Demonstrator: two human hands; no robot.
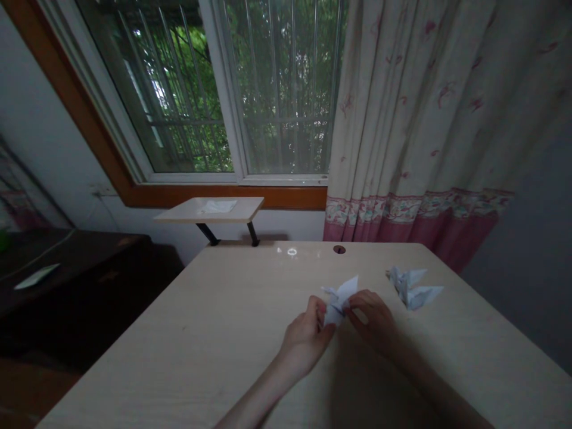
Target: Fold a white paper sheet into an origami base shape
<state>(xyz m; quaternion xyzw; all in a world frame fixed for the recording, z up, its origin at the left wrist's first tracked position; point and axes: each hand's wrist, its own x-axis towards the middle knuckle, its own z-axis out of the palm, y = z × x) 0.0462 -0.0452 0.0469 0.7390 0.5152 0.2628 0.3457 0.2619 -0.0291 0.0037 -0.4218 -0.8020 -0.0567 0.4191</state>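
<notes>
A white folded paper crane [336, 308] is between my two hands, over the middle of the table. One pointed wing sticks up to the right, and a thin folded tip points left. My left hand [308, 330] pinches its left and lower side between thumb and fingers. From the right, the thumb and fingertips of my right hand [373, 316] grip the crane's right side. Parts of the paper are hidden behind my fingers. To the right of my right hand, more folded paper cranes [411, 289] rest close together on the table.
The pale wooden table [201, 333] has a round cable hole [339, 249] near its back edge. A small raised shelf [179, 213] at the back left carries white paper [218, 206]. Behind are a barred window and a patterned curtain [402, 119]. A dark cabinet [89, 244] stands left.
</notes>
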